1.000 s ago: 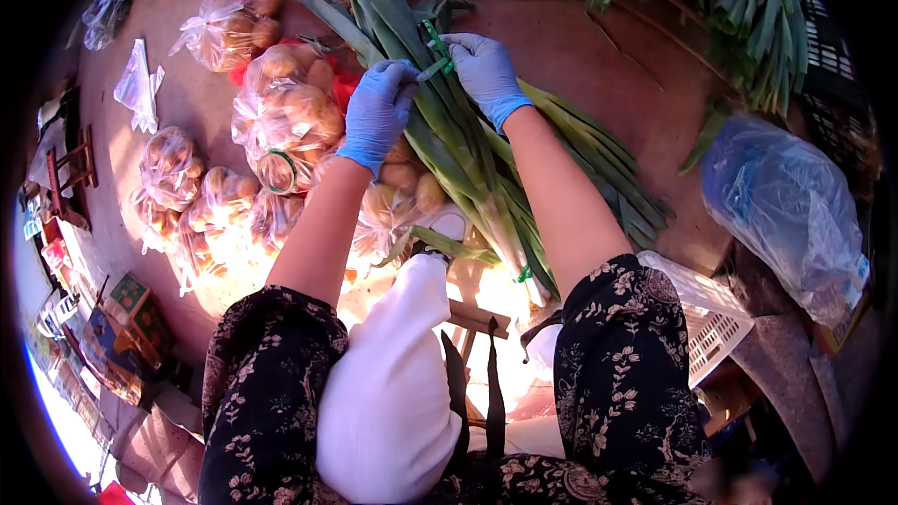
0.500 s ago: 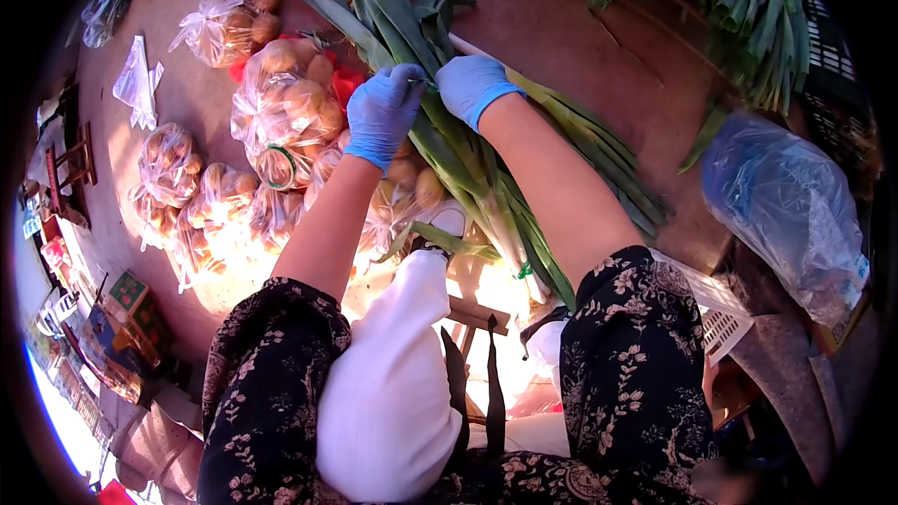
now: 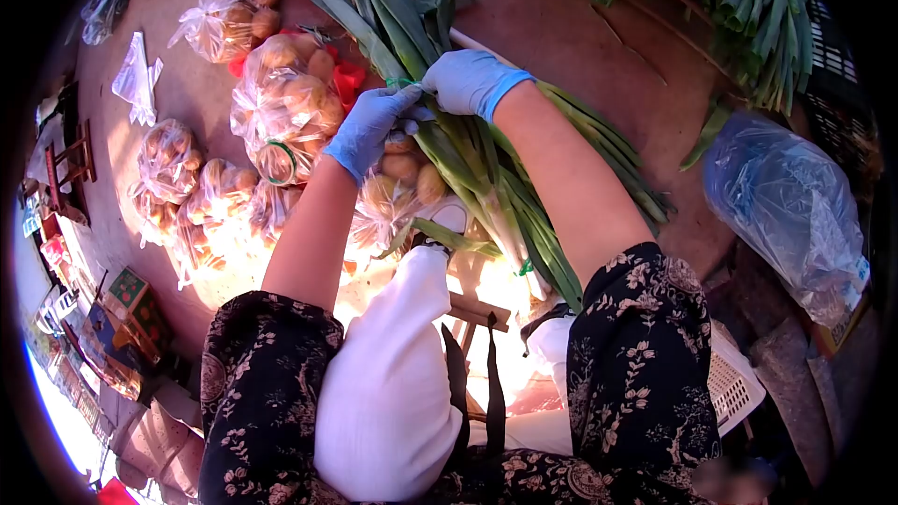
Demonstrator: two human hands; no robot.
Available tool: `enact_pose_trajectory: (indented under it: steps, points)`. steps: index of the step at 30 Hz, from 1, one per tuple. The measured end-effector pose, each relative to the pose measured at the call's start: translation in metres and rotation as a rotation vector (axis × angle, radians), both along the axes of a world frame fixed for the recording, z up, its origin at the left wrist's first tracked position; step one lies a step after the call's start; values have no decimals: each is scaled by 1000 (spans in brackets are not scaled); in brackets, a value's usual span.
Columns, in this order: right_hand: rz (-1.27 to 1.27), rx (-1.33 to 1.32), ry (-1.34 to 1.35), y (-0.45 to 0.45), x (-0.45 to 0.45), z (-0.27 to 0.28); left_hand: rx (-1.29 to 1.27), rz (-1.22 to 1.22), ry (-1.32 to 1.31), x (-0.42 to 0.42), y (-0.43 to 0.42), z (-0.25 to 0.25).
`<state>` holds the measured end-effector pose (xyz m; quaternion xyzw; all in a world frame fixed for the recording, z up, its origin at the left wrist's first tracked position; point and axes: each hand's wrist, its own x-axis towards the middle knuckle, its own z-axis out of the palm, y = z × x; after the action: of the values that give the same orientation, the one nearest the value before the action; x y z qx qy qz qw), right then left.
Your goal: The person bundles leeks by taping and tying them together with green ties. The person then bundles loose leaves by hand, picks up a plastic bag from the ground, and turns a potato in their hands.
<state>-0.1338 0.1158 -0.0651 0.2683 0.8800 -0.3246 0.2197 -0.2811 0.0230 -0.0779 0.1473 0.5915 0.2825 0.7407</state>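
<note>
A bundle of leeks (image 3: pixel 468 159) slants across the floor, its leafy tops at the upper left and white ends near my foot. Around its middle runs a green tie (image 3: pixel 402 84). My left hand (image 3: pixel 374 126), in a blue glove, pinches this tie at the bundle's left side. My right hand (image 3: pixel 470 82), also gloved, lies over the leeks beside it with its fingers closed near the tie; its fingertips are partly hidden. A second green tie (image 3: pixel 525 267) circles the white ends.
Bags of round brown produce (image 3: pixel 290 108) lie to the left. More leeks (image 3: pixel 599 140) rest right of the bundle, and others (image 3: pixel 762 19) hang at the upper right. A clear plastic bag (image 3: pixel 790 206) and a white crate (image 3: pixel 734 379) are on the right.
Both hands have come down along the tie. My left hand moved left and lower, and my right hand turned over the leeks from the right side. The white crate shows less behind my right sleeve.
</note>
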Motion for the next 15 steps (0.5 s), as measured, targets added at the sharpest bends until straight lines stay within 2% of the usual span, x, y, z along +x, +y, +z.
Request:
enact_pose_trajectory:
  steps: [2,3,5,6,9,13,15]
  points:
    - [3,0,-21,-3,-1,-4,10,-42,-30,-9,1,-9]
    - [-56,28,92,-2,4,-10,15,-64,-45,-12,0,-13]
    - [-171,82,319,1,22,-16,4,56,64,-19,-9,-17]
    - [-373,89,338,1,29,-12,2,115,120,-23,-12,-20]
    - [-697,-137,515,8,47,-21,25,346,175,-34,-26,-33]
    - [-488,-113,480,-2,43,-31,167,167,184,-14,-29,-25]
    - [-480,-122,458,-4,38,-31,196,108,153,-4,-22,-16]
